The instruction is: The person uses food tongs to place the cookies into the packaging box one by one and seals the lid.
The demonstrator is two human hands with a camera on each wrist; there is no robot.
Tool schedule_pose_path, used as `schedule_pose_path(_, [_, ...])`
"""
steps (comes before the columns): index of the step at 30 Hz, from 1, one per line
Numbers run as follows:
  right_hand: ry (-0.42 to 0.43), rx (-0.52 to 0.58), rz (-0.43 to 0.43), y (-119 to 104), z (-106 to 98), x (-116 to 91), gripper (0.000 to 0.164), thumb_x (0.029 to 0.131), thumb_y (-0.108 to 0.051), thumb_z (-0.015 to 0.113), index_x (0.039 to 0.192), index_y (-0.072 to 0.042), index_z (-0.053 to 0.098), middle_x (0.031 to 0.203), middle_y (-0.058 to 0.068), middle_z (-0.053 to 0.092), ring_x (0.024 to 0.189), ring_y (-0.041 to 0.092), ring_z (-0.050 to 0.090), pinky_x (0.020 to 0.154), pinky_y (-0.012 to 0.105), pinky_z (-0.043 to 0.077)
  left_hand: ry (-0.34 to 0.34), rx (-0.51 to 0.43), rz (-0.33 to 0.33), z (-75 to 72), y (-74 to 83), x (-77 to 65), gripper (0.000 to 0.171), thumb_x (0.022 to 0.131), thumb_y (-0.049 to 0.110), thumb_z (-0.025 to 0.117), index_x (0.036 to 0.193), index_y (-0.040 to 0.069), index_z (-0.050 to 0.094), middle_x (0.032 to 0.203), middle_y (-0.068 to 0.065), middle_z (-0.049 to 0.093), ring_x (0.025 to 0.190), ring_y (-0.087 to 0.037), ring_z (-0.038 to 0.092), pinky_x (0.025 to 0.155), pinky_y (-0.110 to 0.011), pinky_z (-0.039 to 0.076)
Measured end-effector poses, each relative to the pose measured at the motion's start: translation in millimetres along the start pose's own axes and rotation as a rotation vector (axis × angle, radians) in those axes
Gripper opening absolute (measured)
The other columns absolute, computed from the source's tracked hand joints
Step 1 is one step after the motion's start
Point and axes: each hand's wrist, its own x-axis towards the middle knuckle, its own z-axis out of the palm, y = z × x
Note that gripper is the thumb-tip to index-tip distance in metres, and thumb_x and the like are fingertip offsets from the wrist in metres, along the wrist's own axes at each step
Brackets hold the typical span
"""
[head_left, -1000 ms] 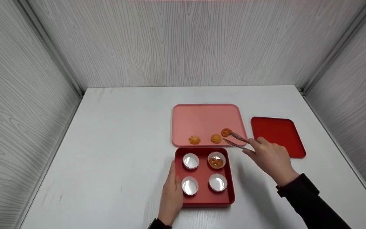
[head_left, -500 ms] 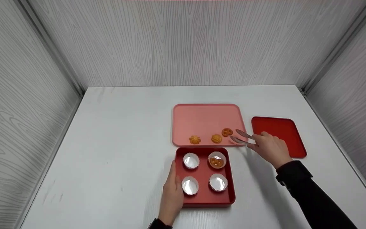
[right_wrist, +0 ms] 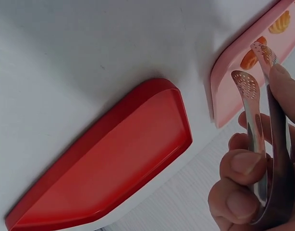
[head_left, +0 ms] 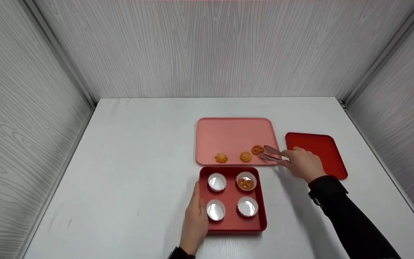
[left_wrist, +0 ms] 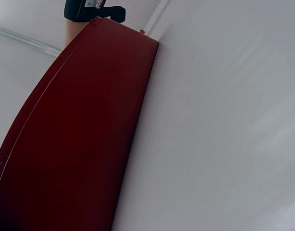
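Small metal tongs (head_left: 271, 155) are gripped in my right hand (head_left: 302, 163), also seen in the right wrist view. The tongs' perforated ends stand apart at the right edge of a pretzel-shaped cookie (head_left: 257, 150) on the pink tray (head_left: 232, 133). Contact with the cookie is hard to tell. A swirled cookie (head_left: 245, 157) and a flower-shaped cookie (head_left: 221, 158) lie to its left. My left hand (head_left: 194, 223) rests along the left side of a red box (head_left: 230, 225), fingers straight. In the left wrist view the box wall (left_wrist: 85, 125) hides that hand.
White paper cups sit inside the box; the upper right cup (head_left: 246, 174) holds a pretzel-shaped cookie. A smaller red tray (head_left: 309, 140) lies right of the pink tray, beneath and behind my right hand. Wood-grain panels (head_left: 207, 50) border the white table (head_left: 131, 162).
The tongs drew back right from the pretzel-shaped cookie, leaving it on the pink tray, then came slightly left again to its edge. My left hand and the box stay in place.
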Motion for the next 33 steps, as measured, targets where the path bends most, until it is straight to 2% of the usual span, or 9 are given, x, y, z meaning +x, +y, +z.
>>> schedule_pose_path(8, [0.01, 0.005, -0.013, 4.2, 4.9, 8.1, 0.039, 0.094, -0.035, 0.075, 0.123, -0.009, 0.074, 0.093, 0.014, 0.066, 0.075, 0.028, 0.061, 0.057, 0.042, 0.05, 0.009, -0.004, 0.021, -0.1, 0.0, -0.1, 0.054, 0.11, 0.01, 0.038, 0.163, 0.004, 0.023, 0.167, -0.011, 0.029, 0.153, -0.028, 0.026, 0.124, -0.048, 0.026])
schedule_pose_path(15, [0.046, -0.009, -0.026, 2.2, 8.5, 13.7, 0.039, 0.094, -0.034, 0.075, 0.126, -0.011, 0.074, 0.09, 0.014, 0.06, 0.065, 0.024, 0.053, 0.053, 0.037, 0.045, 0.013, 0.003, 0.027, 0.3, -1.2, -0.5, 0.054, 0.11, 0.009, 0.038, 0.162, 0.004, 0.024, 0.166, -0.012, 0.03, 0.152, -0.028, 0.028, 0.123, -0.048, 0.027])
schedule_pose_path(20, [0.085, -0.035, -0.055, -1.5, 9.1, 16.6, 0.035, 0.096, -0.032, 0.073, 0.123, -0.01, 0.074, 0.09, 0.016, 0.06, 0.068, 0.029, 0.057, 0.055, 0.043, 0.049, 0.014, 0.01, 0.028, -0.3, -0.5, -0.9, 0.054, 0.111, 0.009, 0.038, 0.162, 0.004, 0.024, 0.166, -0.012, 0.03, 0.152, -0.028, 0.028, 0.123, -0.048, 0.026])
schedule_pose_path(24, [0.08, -0.056, -0.07, -4.7, 8.6, 18.6, 0.035, 0.097, -0.032, 0.07, 0.123, -0.009, 0.074, 0.089, 0.016, 0.065, 0.074, 0.032, 0.062, 0.059, 0.047, 0.054, 0.018, 0.018, 0.039, -0.7, 0.0, -1.1, 0.053, 0.11, 0.008, 0.039, 0.162, 0.002, 0.025, 0.165, -0.015, 0.031, 0.152, -0.031, 0.029, 0.123, -0.05, 0.027])
schedule_pose_path(30, [0.056, -0.075, -0.09, -11.0, 5.8, 19.8, 0.03, 0.093, -0.03, 0.076, 0.114, -0.01, 0.077, 0.082, 0.012, 0.07, 0.068, 0.026, 0.059, 0.055, 0.04, 0.051, 0.01, 0.012, 0.022, -0.5, 0.2, -0.7, 0.054, 0.111, 0.009, 0.038, 0.162, 0.003, 0.024, 0.166, -0.014, 0.03, 0.152, -0.03, 0.028, 0.123, -0.05, 0.026])
schedule_pose_path(33, [0.054, -0.073, -0.103, -15.3, 3.7, 19.3, 0.029, 0.092, -0.031, 0.078, 0.11, -0.008, 0.077, 0.082, 0.012, 0.071, 0.068, 0.025, 0.059, 0.055, 0.04, 0.051, 0.012, 0.014, 0.027, -0.8, 0.4, -0.8, 0.053, 0.111, 0.009, 0.038, 0.162, 0.003, 0.024, 0.166, -0.013, 0.029, 0.152, -0.03, 0.027, 0.123, -0.049, 0.025])
